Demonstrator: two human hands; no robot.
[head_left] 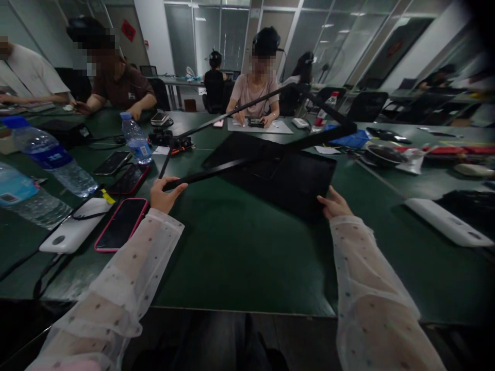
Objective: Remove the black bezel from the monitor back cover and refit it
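Note:
My left hand (167, 195) pinches the near left corner of a thin black rectangular frame (320, 137). The frame is tilted up, and its far side rises above the table. Under its near bar is a flat black panel (294, 183), slanted across the green table. A faint shape that looks like a stand or flap shows on the panel's face. My right hand (335, 204) grips the panel's right edge between thumb and fingers. The panel and the frame are apart at the right hand.
Phones (121, 224), a white power bank (75, 226) and water bottles (58, 157) crowd the left of the table (240, 257). A white device (448, 221) lies at right. Across the table a person (255, 95) handles a small object; others sit at left.

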